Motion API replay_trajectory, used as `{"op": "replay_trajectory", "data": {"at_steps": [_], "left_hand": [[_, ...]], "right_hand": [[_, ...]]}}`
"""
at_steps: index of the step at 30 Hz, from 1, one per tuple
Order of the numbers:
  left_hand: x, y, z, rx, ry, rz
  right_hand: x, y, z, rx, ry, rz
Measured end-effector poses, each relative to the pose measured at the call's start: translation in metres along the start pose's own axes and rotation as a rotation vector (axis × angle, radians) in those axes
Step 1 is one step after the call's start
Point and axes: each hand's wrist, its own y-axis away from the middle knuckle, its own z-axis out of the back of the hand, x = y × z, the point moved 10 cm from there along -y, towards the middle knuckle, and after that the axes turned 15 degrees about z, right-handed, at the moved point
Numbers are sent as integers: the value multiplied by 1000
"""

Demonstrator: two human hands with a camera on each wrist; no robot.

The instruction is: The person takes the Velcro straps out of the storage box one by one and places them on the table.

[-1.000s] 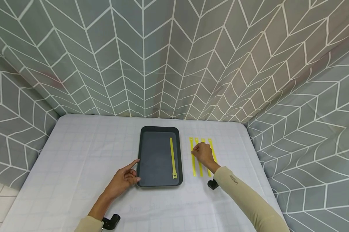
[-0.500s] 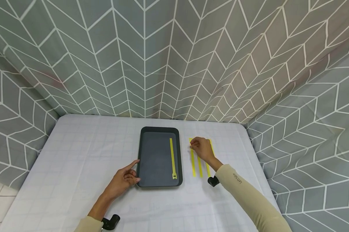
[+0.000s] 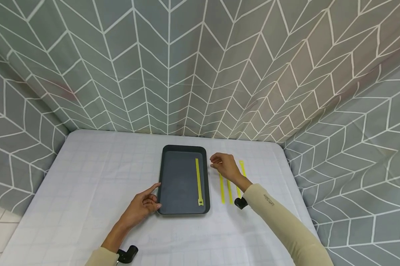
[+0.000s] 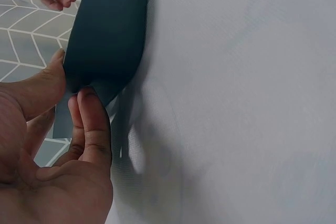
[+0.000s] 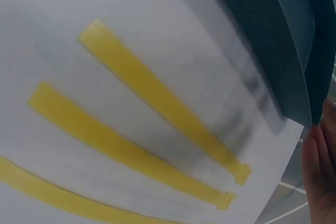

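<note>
A dark rectangular tray [image 3: 180, 181] lies on the table, seen in all three views. My left hand [image 3: 140, 207] holds its left side near the front corner; in the left wrist view the thumb [image 4: 47, 85] and fingers [image 4: 94, 124] sit at its rim. One yellow cable strap [image 3: 198, 181] with a slotted head lies along the tray's right side, head toward me. My right hand [image 3: 226, 166] hovers just right of the tray's far right corner, fingers loosely bent, with nothing visible in them. Several more yellow straps [image 5: 163, 100] lie under and beside it, heads away from me.
White cloth [image 3: 103, 177] covers the table. A patterned grey curtain [image 3: 186, 74] hangs behind its far edge and at both sides. A black camera mount is worn on each wrist, the left mount [image 3: 127, 254] low over the table.
My right hand has moved away from me and left, from over the straps to beside the tray's far right corner. The left hand and tray have stayed in place.
</note>
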Motion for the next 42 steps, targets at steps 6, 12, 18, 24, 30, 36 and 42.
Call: {"op": "replay_trajectory", "data": {"at_steps": [6, 12, 18, 24, 30, 36, 42], "left_hand": [[0, 1, 2, -4, -2, -1], [-1, 1, 0, 8, 2, -4], [-1, 0, 0, 4, -3, 0], [-1, 0, 0, 6, -1, -2], [-1, 0, 0, 13, 11, 0], [-1, -1, -1, 9, -1, 2], [-1, -2, -1, 0, -8, 7]], "right_hand": [[21, -10, -23, 158, -30, 155], [40, -14, -44, 303, -67, 241], [43, -14, -62, 429, -52, 261], [47, -10, -81, 626, 66, 344], [51, -6, -95, 760, 164, 411], [53, -3, -103, 835, 275, 419], [55, -1, -108, 862, 350, 459]]}}
